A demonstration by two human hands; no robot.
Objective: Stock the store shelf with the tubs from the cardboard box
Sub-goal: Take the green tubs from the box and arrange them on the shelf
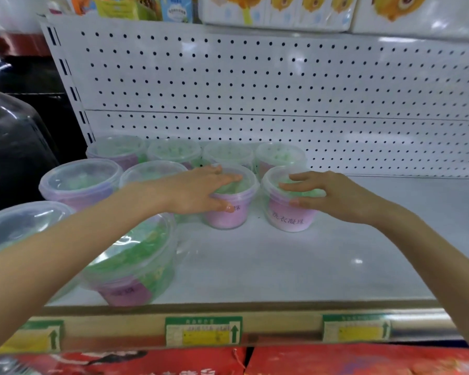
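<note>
Two clear-lidded tubs with pink labels and green contents stand side by side on the white shelf. My left hand lies over the lid of the left tub, fingers across the top and thumb against its front wall. The right tub is held the same way by my right hand: fingers on the lid, thumb on the rim. Both tubs are upright and rest on the shelf. No cardboard box is in view.
Several more tubs fill the shelf's left: a back row against the pegboard, and a near tub under my left forearm. Bare shelf lies to the right. Price tags line the front edge, with red packs below.
</note>
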